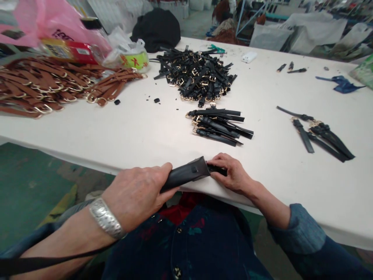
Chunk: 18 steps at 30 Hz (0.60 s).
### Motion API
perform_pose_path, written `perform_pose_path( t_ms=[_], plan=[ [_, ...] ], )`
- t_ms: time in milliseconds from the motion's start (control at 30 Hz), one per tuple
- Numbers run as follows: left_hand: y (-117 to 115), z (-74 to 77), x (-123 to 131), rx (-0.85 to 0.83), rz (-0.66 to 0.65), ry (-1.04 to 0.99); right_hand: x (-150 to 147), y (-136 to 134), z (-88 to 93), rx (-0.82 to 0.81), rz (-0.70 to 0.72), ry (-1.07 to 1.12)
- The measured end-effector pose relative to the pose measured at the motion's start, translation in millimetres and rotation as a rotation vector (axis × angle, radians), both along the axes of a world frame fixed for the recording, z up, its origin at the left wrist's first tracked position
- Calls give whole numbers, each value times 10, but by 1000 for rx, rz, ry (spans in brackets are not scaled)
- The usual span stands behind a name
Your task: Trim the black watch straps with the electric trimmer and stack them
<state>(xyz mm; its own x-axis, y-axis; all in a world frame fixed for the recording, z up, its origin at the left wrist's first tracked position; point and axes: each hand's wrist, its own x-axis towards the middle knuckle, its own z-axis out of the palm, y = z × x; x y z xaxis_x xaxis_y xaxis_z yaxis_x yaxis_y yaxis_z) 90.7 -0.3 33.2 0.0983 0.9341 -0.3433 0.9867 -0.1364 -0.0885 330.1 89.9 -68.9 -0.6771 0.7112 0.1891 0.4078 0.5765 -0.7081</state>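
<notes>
Black piece (186, 173) at near edge of desk (151, 136), gripped in left hand (136, 194); right hand (234, 174) pinches small dark part (218, 170) at its end. Beyond: short buckled straps (218, 126), then larger black pile (201, 76); brown straps (46, 79) at left.

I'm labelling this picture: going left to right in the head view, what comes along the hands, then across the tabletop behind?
Near: silver bracelet, left hand, long black piece, right hand, rolled denim cuff.
Farther: brown straps, large black strap heap, small white object, blue scrap.
</notes>
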Motion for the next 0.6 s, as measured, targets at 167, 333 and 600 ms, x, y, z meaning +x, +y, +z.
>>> perform_pose_path(
  t_ms=[167,333,600],
  plan=[
    [75,-70,211,36,-37,40,26,40,60,-74,31,7],
    [183,-136,218,44,35,52,36,49,84,-95,-24,-1],
    [152,-160,-252,-4,139,-83,25,37,-11,-153,-33,81]
  ],
)
